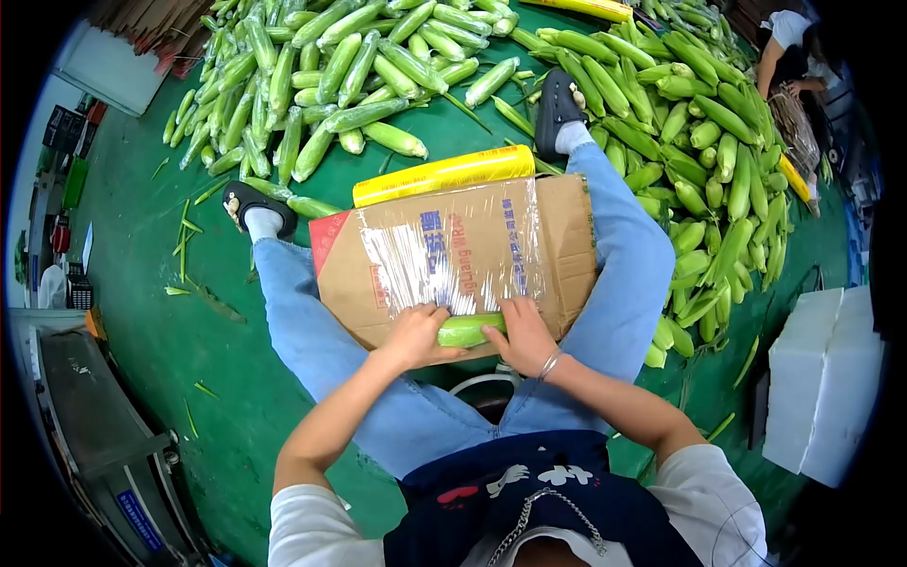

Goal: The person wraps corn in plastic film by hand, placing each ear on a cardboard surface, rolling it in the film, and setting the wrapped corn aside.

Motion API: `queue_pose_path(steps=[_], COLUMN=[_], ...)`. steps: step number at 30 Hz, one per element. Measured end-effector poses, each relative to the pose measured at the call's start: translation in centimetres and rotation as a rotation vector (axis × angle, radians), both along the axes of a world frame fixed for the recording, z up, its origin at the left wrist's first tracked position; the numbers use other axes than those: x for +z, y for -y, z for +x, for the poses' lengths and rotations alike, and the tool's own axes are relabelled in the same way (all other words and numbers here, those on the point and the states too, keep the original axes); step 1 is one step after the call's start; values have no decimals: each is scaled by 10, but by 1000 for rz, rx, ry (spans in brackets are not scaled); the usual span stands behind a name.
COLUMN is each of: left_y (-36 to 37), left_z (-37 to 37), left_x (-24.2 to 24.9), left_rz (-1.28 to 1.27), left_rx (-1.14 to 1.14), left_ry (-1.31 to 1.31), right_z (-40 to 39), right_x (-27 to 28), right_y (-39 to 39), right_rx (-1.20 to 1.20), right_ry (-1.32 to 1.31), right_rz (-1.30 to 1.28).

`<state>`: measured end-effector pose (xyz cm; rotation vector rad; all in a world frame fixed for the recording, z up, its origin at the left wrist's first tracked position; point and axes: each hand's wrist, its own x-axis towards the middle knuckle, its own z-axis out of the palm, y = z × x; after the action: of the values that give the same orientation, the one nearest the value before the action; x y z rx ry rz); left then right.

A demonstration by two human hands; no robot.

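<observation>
We have our left hand (416, 337) and right hand (526, 338) clamped on opposite ends of a green corn ear (466, 332), at the near side of the cardboard (565, 231), clear film (406, 248) spread beyond it (a yellow roll (444, 177) lies farther out).

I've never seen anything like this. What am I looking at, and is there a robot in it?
No robot here, just a person's bare hands. The single picture comes from a camera worn on their head, looking forward and down. The left hand and right hand hold an ear of corn, in its green husk, between them. Across the legs lies printed cardboard with clear plastic film over it and a yellow roll along its far edge. Beyond, on the green floor, are film-wrapped corn and, to the right, seemingly unwrapped corn.
</observation>
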<state>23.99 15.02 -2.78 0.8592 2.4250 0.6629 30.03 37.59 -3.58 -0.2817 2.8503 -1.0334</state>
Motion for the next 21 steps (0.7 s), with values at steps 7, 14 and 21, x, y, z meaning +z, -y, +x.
queue_pose_path(steps=[7, 14, 21], left_y=[-21, -32, -32], left_z=[-59, -60, 34], left_x=[0, -17, -2], left_rz=[111, 132, 417], left_rx=[303, 95, 770], left_ry=[-600, -387, 1805], right_z=[-162, -170, -99], right_x=[-18, -28, -40], right_y=[1, -1, 12], right_rx=[-142, 533, 406], right_ry=[-61, 331, 111], right_rz=[198, -102, 68])
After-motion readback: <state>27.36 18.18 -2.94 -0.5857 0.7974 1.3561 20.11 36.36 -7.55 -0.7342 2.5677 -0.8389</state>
